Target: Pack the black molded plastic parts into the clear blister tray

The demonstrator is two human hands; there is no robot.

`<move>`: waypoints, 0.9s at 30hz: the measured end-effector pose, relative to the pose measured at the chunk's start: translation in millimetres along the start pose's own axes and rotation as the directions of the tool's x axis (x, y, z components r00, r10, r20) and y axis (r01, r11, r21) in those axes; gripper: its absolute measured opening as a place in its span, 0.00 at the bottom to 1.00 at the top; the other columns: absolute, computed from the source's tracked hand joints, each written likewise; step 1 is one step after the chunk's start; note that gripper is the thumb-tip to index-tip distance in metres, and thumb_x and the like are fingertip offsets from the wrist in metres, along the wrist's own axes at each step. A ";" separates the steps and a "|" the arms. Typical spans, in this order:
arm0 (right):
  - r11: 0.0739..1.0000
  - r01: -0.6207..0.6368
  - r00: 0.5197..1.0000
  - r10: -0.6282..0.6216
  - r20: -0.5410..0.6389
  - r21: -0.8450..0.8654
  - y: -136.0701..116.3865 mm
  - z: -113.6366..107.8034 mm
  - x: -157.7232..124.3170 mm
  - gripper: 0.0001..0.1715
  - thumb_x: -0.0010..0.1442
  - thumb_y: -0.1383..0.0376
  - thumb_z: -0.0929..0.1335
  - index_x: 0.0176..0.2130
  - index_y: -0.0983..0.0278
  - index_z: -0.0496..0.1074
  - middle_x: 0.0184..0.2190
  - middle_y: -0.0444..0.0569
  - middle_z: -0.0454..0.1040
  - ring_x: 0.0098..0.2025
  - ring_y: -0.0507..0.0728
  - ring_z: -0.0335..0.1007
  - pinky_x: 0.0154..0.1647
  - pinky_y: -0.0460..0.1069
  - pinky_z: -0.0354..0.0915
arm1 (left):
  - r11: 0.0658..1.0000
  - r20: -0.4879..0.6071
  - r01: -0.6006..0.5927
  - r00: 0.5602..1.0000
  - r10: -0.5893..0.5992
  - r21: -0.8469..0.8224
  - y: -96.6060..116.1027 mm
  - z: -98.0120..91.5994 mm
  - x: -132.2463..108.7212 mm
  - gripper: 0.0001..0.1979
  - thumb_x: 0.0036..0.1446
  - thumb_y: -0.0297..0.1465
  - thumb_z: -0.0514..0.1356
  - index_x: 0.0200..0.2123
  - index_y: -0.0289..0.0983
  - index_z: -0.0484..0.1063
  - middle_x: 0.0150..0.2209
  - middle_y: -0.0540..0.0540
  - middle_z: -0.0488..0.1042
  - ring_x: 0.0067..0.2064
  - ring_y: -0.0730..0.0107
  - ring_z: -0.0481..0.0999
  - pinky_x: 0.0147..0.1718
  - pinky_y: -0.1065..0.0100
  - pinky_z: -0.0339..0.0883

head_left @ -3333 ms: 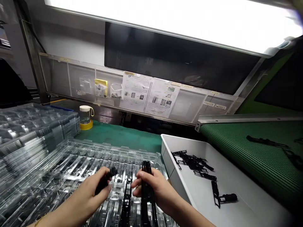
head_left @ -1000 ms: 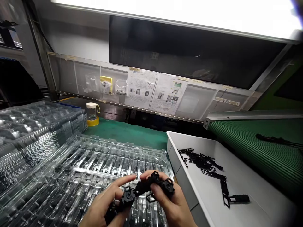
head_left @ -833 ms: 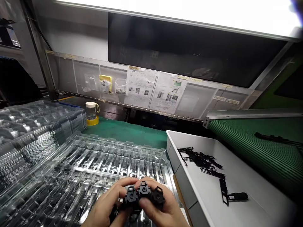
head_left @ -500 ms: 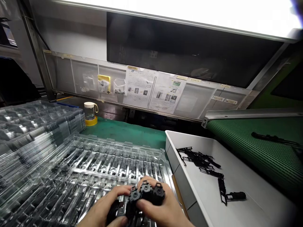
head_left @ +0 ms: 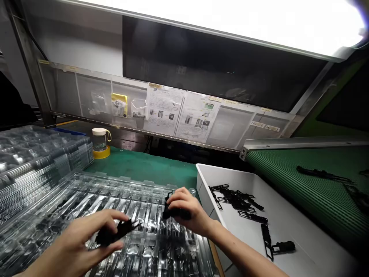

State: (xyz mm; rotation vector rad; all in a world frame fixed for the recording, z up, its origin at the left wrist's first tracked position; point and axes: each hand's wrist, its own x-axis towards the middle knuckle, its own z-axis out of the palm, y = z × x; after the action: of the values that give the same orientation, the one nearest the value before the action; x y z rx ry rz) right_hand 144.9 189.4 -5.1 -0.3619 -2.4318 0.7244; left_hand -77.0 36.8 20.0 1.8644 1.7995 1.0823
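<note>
My left hand (head_left: 83,240) is closed on a black plastic part (head_left: 117,232), held just above the clear blister tray (head_left: 86,200) at its near middle. My right hand (head_left: 187,211) is closed on a second black plastic part (head_left: 173,211) over the tray's far right slots. The two hands are apart, about a hand's width between them. The tray has rows of long slots; several near slots hold dark parts.
A white bin (head_left: 288,215) with several black parts (head_left: 236,198) stands to the right. A green conveyor belt (head_left: 317,192) carries more black parts. Stacked clear trays (head_left: 37,157) rise at the left. A jar (head_left: 100,139) on a yellow tape roll sits behind.
A second ago both hands held the black parts together near the tray's front edge. They have since separated: the right hand moved forward over the tray's right side, the left hand moved left.
</note>
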 end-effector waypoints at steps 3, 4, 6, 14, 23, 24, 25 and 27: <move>0.995 0.066 0.984 -0.053 0.169 -0.071 11.8 8.9 -4.1 0.13 0.43 0.71 0.66 0.33 0.61 0.69 0.38 0.48 0.66 0.43 0.56 0.54 0.41 0.51 0.56 | 0.934 0.100 -0.288 0.957 0.272 0.210 0.9 17.5 28.6 0.06 0.50 0.32 0.52 0.23 0.38 0.65 0.39 0.42 0.71 0.43 0.61 0.67 0.40 0.66 0.60; 0.993 0.075 0.977 -0.055 0.206 -0.091 14.7 10.3 -7.0 0.13 0.43 0.71 0.66 0.33 0.60 0.70 0.39 0.48 0.66 0.44 0.56 0.54 0.42 0.52 0.56 | 0.899 0.175 -0.359 0.930 0.322 0.252 0.1 27.2 36.7 0.08 0.52 0.30 0.49 0.25 0.36 0.65 0.40 0.40 0.70 0.45 0.61 0.65 0.42 0.65 0.59; 0.989 0.075 0.968 -0.040 0.248 -0.130 18.3 9.6 -14.3 0.13 0.44 0.67 0.67 0.34 0.59 0.70 0.42 0.48 0.64 0.47 0.58 0.51 0.45 0.54 0.53 | 0.867 0.292 -0.423 0.891 0.346 0.264 -3.4 47.8 48.5 0.11 0.54 0.28 0.45 0.29 0.35 0.66 0.40 0.39 0.70 0.45 0.63 0.65 0.42 0.64 0.59; 0.934 -0.201 0.886 0.302 0.351 -0.295 12.7 -11.5 -44.9 0.37 0.41 0.50 0.66 0.49 0.59 0.57 0.56 0.52 0.45 0.56 0.64 0.35 0.50 0.61 0.46 | 0.901 0.410 -0.361 0.879 0.242 0.242 -15.3 78.7 43.0 0.17 0.45 0.39 0.53 0.39 0.38 0.65 0.47 0.39 0.65 0.48 0.54 0.61 0.44 0.55 0.59; 0.907 -0.372 0.926 0.378 -0.010 -0.197 -10.5 -23.2 -63.6 0.14 0.54 0.63 0.61 0.42 0.60 0.64 0.44 0.49 0.64 0.47 0.55 0.56 0.48 0.51 0.55 | 0.924 0.574 -0.353 0.791 0.211 0.146 7.0 93.9 43.0 0.22 0.48 0.40 0.50 0.48 0.46 0.58 0.52 0.47 0.59 0.53 0.54 0.54 0.49 0.42 0.39; 0.895 -0.397 0.918 0.391 -0.071 -0.201 -12.4 -30.9 -70.0 0.12 0.55 0.65 0.60 0.41 0.61 0.64 0.42 0.48 0.65 0.45 0.54 0.58 0.46 0.50 0.57 | 0.927 0.555 -0.350 0.801 0.222 0.135 6.1 97.8 40.8 0.22 0.47 0.41 0.50 0.48 0.47 0.58 0.52 0.48 0.59 0.52 0.54 0.56 0.49 0.42 0.39; 0.872 -0.430 0.903 0.411 -0.126 -0.233 -12.6 -39.8 -78.5 0.12 0.55 0.65 0.59 0.40 0.61 0.64 0.40 0.48 0.66 0.44 0.54 0.59 0.44 0.50 0.59 | 0.927 0.503 -0.348 0.831 0.237 0.139 3.1 102.2 37.9 0.22 0.46 0.42 0.51 0.47 0.47 0.59 0.51 0.48 0.60 0.52 0.54 0.57 0.49 0.43 0.40; 0.787 -0.514 0.858 0.469 -0.211 -0.341 -7.2 -59.9 -101.3 0.11 0.56 0.66 0.58 0.39 0.61 0.64 0.37 0.48 0.68 0.41 0.53 0.62 0.41 0.49 0.61 | 0.921 0.374 -0.360 0.883 0.284 0.149 -8.7 112.2 31.9 0.21 0.45 0.42 0.52 0.46 0.50 0.60 0.50 0.49 0.61 0.50 0.54 0.60 0.48 0.45 0.45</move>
State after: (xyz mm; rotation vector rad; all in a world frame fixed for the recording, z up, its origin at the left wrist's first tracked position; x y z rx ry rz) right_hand 260.8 167.8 -4.7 -1.2039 -2.3714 0.3954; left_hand -6.5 98.0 -50.5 2.3766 1.4811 0.6121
